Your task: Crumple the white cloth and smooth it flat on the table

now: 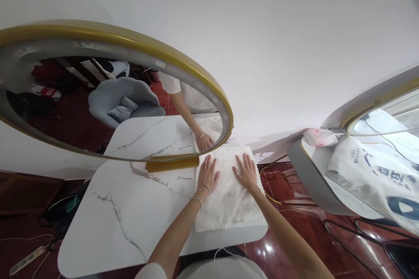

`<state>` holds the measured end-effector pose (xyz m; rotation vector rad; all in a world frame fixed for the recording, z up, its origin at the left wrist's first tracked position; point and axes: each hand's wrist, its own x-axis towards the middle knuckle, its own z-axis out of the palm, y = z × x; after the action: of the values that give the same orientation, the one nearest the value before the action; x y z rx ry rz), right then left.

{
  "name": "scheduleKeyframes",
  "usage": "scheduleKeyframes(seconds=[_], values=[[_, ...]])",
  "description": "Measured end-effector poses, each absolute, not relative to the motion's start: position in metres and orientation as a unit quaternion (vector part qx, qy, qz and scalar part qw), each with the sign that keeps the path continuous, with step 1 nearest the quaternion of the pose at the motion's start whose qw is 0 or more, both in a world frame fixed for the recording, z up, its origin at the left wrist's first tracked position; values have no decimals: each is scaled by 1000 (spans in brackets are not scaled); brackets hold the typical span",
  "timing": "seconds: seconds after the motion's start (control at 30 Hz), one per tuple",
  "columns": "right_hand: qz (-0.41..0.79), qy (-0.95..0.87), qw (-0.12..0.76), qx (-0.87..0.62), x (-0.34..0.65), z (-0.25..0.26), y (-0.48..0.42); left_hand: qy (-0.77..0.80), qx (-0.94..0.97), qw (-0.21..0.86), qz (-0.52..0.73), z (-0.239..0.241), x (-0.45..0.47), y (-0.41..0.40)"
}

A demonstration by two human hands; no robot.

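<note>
Since both palms are laid flat upon it, the white cloth [229, 205] is kept smooth against the marble-patterned tabletop [131, 209]. It is spread at the right end of that top, with its scalloped near edge close to the table's rim. The left hand [208, 175] is set near the cloth's far left edge, fingers extended and slightly fanned. The right hand [246, 171] is placed just beside it, likewise open, and nothing is pinched or gripped by either. Bangles [201, 191] are worn on the left wrist and a ring [238, 174] on the right hand. Just beside the left fingertips, the gold base [172, 164] of a round gold-rimmed mirror [98, 30] is stood on the table, so a hand and the cloth are doubled in its glass. Well apart to the right, a printed plastic bag [366, 170] is laid on another surface.
</note>
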<state>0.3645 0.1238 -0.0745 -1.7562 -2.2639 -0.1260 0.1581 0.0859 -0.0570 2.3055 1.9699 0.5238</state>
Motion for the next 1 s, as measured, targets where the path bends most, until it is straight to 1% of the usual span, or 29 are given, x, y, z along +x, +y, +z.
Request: scheduleKeyframes(seconds=[0.17, 0.27, 0.47, 0.6, 0.77, 1.0], values=[[-36, -782, 135, -608, 352, -75, 158, 664, 727, 60, 166, -53, 164, 119], [-28, -805, 137, -576, 346, -72, 174, 670, 722, 75, 156, -53, 166, 137], [-17, -817, 119, -563, 334, -63, 194, 695, 697, 66, 164, -52, 182, 162], [-15, -819, 114, -562, 329, -67, 196, 681, 711, 62, 163, -56, 185, 167], [-6, -819, 102, -565, 334, -73, 197, 671, 721, 68, 161, -63, 167, 169], [-1, -807, 98, -583, 334, -69, 184, 679, 717, 64, 146, -60, 166, 157]])
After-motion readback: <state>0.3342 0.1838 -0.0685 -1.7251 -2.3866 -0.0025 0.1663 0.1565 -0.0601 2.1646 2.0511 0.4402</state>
